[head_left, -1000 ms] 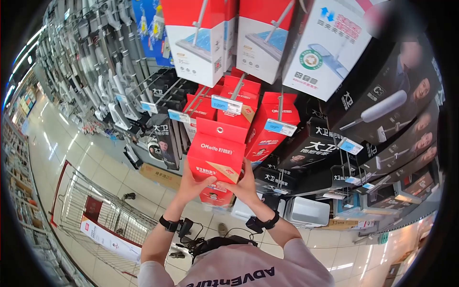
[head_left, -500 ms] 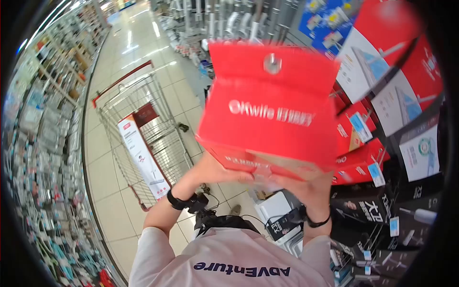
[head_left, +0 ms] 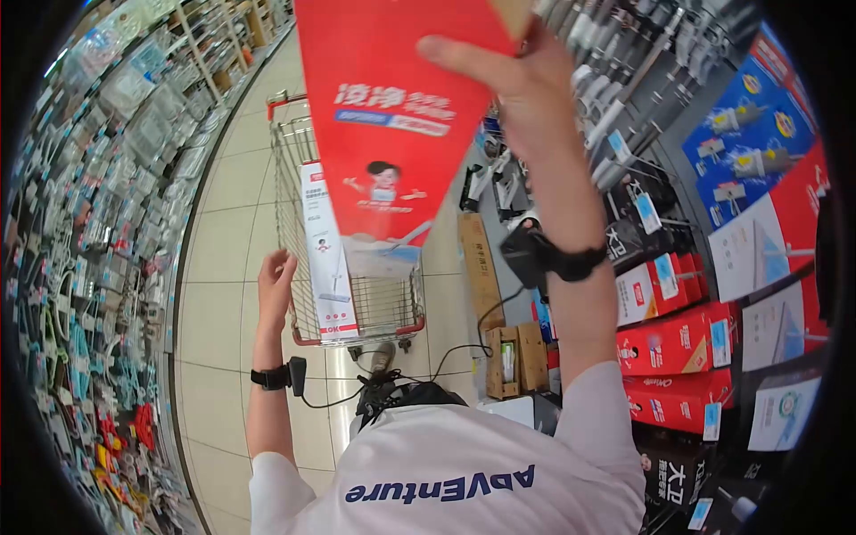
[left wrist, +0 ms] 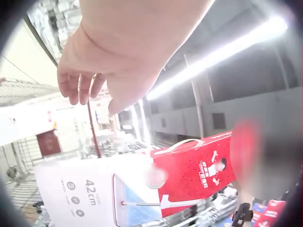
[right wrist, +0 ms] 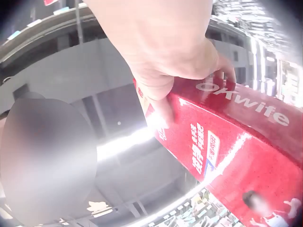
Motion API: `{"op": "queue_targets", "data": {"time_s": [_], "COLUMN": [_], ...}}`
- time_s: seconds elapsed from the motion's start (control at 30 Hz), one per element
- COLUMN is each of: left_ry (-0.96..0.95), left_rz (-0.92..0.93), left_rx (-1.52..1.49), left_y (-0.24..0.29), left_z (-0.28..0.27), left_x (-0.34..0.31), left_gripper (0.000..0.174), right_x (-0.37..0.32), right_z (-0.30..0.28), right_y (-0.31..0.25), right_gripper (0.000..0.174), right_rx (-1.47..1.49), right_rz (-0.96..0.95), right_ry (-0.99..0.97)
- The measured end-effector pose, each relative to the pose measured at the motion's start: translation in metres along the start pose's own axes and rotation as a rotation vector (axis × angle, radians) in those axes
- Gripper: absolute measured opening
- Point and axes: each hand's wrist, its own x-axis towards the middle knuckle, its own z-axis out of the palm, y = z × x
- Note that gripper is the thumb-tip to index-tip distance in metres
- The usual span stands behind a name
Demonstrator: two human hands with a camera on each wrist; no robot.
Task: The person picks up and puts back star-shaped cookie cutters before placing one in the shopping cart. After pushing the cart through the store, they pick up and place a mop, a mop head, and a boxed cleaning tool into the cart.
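Observation:
A tall red-and-white mop box (head_left: 392, 152) hangs in front of the person, its lower white end overlapping the shopping cart (head_left: 294, 134) in the head view. High up on it, my right hand (head_left: 535, 89) grips one edge, thumb across the printed face. In the right wrist view the thumb (right wrist: 163, 111) lies on that face while the other fingers reach over the "OKwife" side. My left hand (head_left: 276, 281) is off the box, fingers loosely bent, beside the cart. The left wrist view has it above the box's "42cm" face (left wrist: 90, 189), holding nothing.
Inside the cart lies another long white mop box (head_left: 325, 259). Red mop boxes (head_left: 673, 343) and black boxes (head_left: 673, 473) hang on the right-hand shelf. Shelves of small goods (head_left: 98, 241) line the left. A cardboard box (head_left: 481, 267) stands on the floor by the right shelf.
The box has moved from the right-hand shelf toward the cart as the view turned. Both hands held it earlier; the left has let go and dropped to the left, and the right keeps its grip.

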Motion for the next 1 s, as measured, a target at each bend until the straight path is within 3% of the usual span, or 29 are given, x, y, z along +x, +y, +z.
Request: {"op": "queue_targets", "data": {"time_s": [0.13, 0.2, 0.3, 0.37, 0.4, 0.43, 0.53, 0.6, 0.7, 0.73, 0.8, 0.9, 0.93, 0.97, 1.0], "left_ry": [0.084, 0.038, -0.002, 0.004, 0.005, 0.012, 0.042, 0.034, -0.002, -0.022, -0.035, -0.087, -0.131, -0.133, -0.156], "left_rz": [-0.221, -0.292, -0.355, -0.422, -0.451, -0.448, -0.473, -0.499, -0.589, -0.609, -0.601, -0.58, -0.579, -0.494, -0.395], "left_rx": [0.056, 0.084, 0.074, 0.063, 0.069, 0.064, 0.061, 0.037, 0.085, 0.098, 0.1, 0.124, 0.126, 0.228, 0.317], "left_y": [-0.083, -0.106, -0.136, -0.146, -0.156, -0.169, -0.185, -0.191, -0.197, -0.199, -0.202, -0.211, -0.216, -0.224, -0.233], "left_z": [-0.047, -0.057, -0.07, -0.075, -0.08, -0.083, -0.093, -0.097, -0.1, -0.101, -0.1, -0.095, -0.093, -0.093, -0.085], "left_x": [-0.022, -0.036, -0.051, -0.058, -0.059, -0.061, -0.064, -0.063, -0.053, -0.048, -0.035, -0.011, -0.005, 0.002, 0.011], "left_gripper": [0.045, 0.044, 0.042, 0.041, 0.041, 0.041, 0.038, 0.037, 0.04, 0.041, 0.043, 0.045, 0.045, 0.045, 0.045], "right_x": [0.006, -0.009, -0.033, -0.046, -0.054, -0.053, -0.038, -0.039, -0.057, -0.066, -0.091, -0.13, -0.131, -0.13, -0.154], "right_z": [0.061, 0.096, 0.128, 0.146, 0.154, 0.157, 0.15, 0.148, 0.143, 0.14, 0.136, 0.131, 0.13, 0.129, 0.121], "right_y": [0.122, 0.204, 0.3, 0.35, 0.403, 0.423, 0.455, 0.475, 0.548, 0.567, 0.592, 0.6, 0.577, 0.551, 0.579], "right_gripper": [0.087, 0.069, 0.075, 0.08, 0.08, 0.079, 0.075, 0.071, 0.078, 0.078, 0.077, 0.065, 0.061, 0.057, 0.048], "right_rx": [0.098, 0.211, 0.168, 0.234, 0.071, 0.067, 0.19, 0.222, 0.311, 0.307, 0.224, 0.049, 0.029, 0.0, -0.046], "right_rz": [0.209, 0.343, 0.387, 0.548, 0.449, 0.503, 0.76, 0.817, 1.051, 1.051, 1.046, 1.116, 1.052, 0.989, 0.99], "right_ry": [-0.071, 0.063, 0.035, -0.038, 0.007, -0.016, -0.104, -0.147, -0.108, -0.091, -0.321, -0.327, -0.408, -0.475, -0.544]}}
